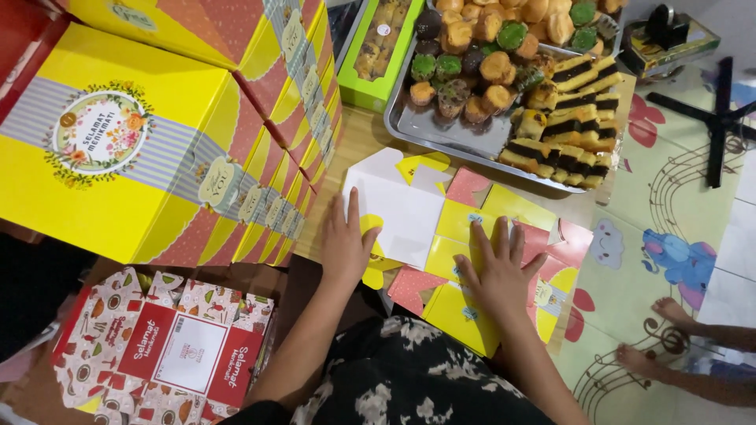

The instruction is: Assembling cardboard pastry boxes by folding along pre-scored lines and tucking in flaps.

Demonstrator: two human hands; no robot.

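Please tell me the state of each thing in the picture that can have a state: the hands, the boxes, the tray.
Left hand: flat, palm down on the unfolded box.
Right hand: flat, fingers spread, pressing the same box.
Unfolded box: lying flat, not assembled.
Yellow boxes: assembled, closed, stacked.
Metal tray: loaded with cakes, partly bare.
Green box: open, filled.
Red patterned cartons: flat, stacked.
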